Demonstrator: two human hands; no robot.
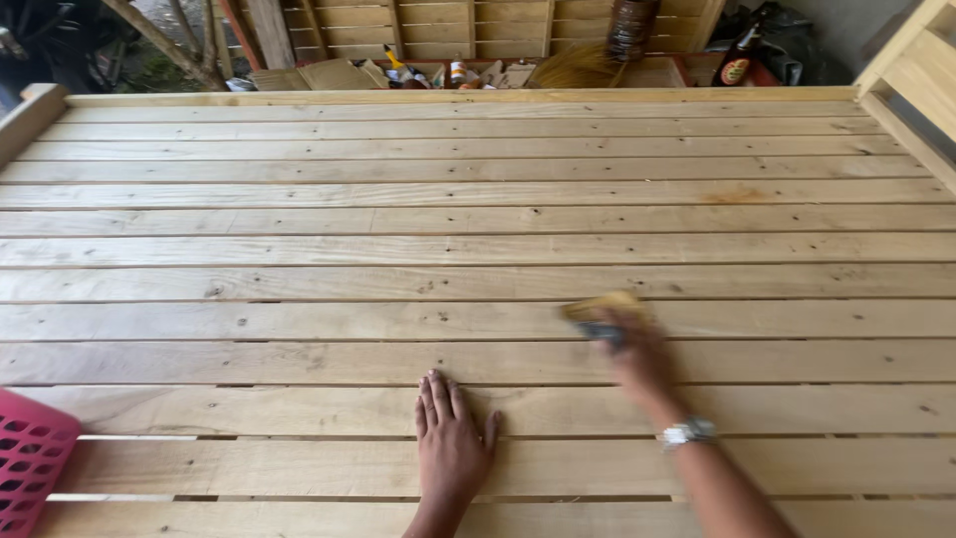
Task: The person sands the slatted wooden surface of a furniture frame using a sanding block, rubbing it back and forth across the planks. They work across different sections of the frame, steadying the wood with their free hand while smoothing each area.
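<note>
My right hand [637, 354] is blurred and grips a small tan and grey pad that looks like folded sandpaper [600, 314], pressed against a plank of the wooden slatted platform [299, 229]. A silver watch [687, 432] sits on that wrist. My left hand [450, 438] lies flat on a nearer plank, fingers together and pointing away from me, holding nothing. The planks are pale, bare wood with small knots and nail marks.
A pink plastic basket [30, 458] stands at the lower left edge. Beyond the platform's far rail lie bottles [737, 60], cardboard scraps [334, 75] and a straw broom [578, 65]. A raised wooden side frame [911, 70] runs along the right.
</note>
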